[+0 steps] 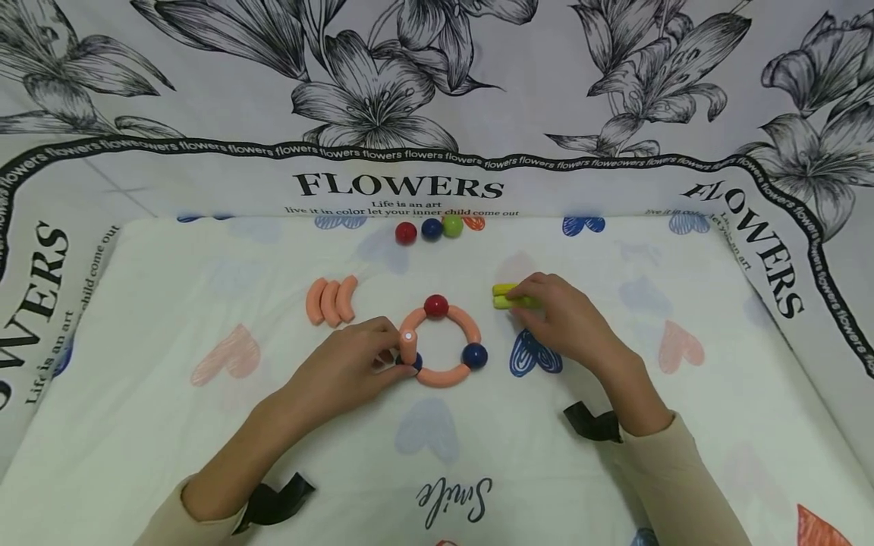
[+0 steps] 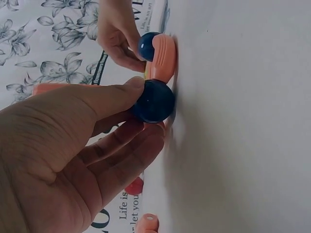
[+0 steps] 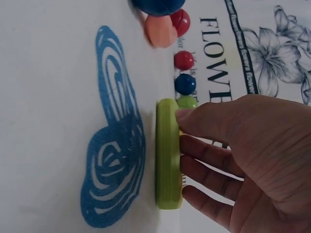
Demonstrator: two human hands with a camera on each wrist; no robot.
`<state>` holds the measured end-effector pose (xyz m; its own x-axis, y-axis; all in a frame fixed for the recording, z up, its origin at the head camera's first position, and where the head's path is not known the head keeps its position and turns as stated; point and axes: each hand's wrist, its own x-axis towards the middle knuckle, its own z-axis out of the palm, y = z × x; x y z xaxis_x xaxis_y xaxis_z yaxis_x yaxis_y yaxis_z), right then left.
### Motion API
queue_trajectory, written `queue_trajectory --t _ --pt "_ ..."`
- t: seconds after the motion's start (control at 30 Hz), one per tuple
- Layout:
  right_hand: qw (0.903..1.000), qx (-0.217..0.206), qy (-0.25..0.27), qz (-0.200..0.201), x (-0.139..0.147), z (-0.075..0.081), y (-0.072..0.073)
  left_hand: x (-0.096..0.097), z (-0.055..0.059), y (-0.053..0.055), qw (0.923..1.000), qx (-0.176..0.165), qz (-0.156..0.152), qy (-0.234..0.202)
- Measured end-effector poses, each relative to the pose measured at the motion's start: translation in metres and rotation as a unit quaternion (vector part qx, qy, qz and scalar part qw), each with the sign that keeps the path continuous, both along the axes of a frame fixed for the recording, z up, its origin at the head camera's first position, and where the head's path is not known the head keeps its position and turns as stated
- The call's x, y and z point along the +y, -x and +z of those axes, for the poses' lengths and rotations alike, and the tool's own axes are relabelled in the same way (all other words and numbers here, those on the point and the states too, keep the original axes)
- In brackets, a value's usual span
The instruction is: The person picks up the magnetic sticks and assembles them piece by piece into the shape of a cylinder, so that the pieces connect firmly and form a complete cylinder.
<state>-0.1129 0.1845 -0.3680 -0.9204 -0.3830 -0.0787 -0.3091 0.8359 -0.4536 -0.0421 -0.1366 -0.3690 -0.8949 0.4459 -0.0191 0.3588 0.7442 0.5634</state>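
Observation:
A ring of curved orange rods [image 1: 441,378] and balls lies flat on the cloth, with a red ball [image 1: 435,305] on its far side and a blue ball [image 1: 474,356] on its right. At the ring's left, my left hand [image 1: 351,360] pinches another blue ball [image 2: 154,102] between thumb and fingers. From this ball an orange rod [image 1: 407,347] stands upward. To the right of the ring, my right hand [image 1: 570,318] holds a green rod [image 3: 167,155] between thumb and fingertips. A yellow rod [image 1: 504,289] lies right alongside it, partly hidden by the fingers.
Three curved orange rods [image 1: 331,302] lie together left of the ring. Beyond it, a red ball [image 1: 406,233], a blue ball [image 1: 432,230] and a green ball [image 1: 453,225] sit in a row. The white cloth [image 1: 171,440] is printed with hearts.

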Motion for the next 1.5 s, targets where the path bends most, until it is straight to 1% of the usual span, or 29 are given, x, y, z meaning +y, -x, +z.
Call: queue_trajectory --t 0.1,0.2,0.4,0.5,0.73,0.87,0.97,1.03,1.1,1.2,1.3,1.4,1.47,1.5 --pt "0.9999 0.003 -0.014 0.002 -0.001 -0.001 -0.001 0.002 0.001 0.000 0.9999 -0.010 0.001 -0.006" --pt "0.9998 0.006 -0.021 0.005 -0.001 0.000 -0.002 0.002 0.002 -0.001 0.9999 -0.012 0.004 -0.005" --pt "0.9995 -0.005 -0.030 -0.001 -0.003 0.000 -0.002 0.002 0.003 -0.003 0.9988 0.021 0.006 0.044" --pt "0.9995 -0.001 -0.032 -0.001 -0.004 0.000 -0.003 0.000 0.002 -0.003 0.9982 0.029 0.006 0.053" --pt "0.9993 0.014 -0.034 0.011 -0.014 -0.001 -0.006 -0.003 0.001 -0.005 0.9986 0.025 0.015 0.045" --pt "0.9982 0.002 -0.051 0.031 -0.021 0.000 -0.004 -0.003 0.001 -0.004 0.9996 0.008 0.017 0.023" --pt "0.9975 0.003 -0.044 0.056 -0.026 0.006 0.001 -0.001 0.001 -0.004 0.9997 -0.007 0.017 0.013" --pt "0.9976 0.012 -0.017 0.067 -0.028 0.013 0.003 0.000 0.002 -0.004 0.9996 -0.014 0.021 0.014" --pt "0.9966 0.025 0.029 0.073 -0.031 0.020 0.005 0.000 0.003 -0.004 0.9993 -0.019 0.028 0.020" --pt "0.9901 0.042 0.110 0.077 -0.037 0.030 0.008 0.000 0.004 -0.005 0.9990 -0.017 0.033 0.025" --pt "0.9768 0.063 0.189 0.080 -0.046 0.038 0.009 0.000 0.005 -0.006 0.9993 -0.011 0.031 0.020" --pt "0.9581 0.078 0.266 0.072 -0.057 0.044 0.007 0.000 0.004 -0.005 0.9996 -0.008 0.025 0.007" --pt "0.9449 0.077 0.311 0.068 -0.063 0.045 0.006 0.001 0.002 -0.005 0.9998 -0.009 0.020 -0.006" --pt "0.9401 0.075 0.326 0.066 -0.065 0.045 0.004 0.001 0.002 -0.004 0.9997 -0.009 0.017 -0.013"
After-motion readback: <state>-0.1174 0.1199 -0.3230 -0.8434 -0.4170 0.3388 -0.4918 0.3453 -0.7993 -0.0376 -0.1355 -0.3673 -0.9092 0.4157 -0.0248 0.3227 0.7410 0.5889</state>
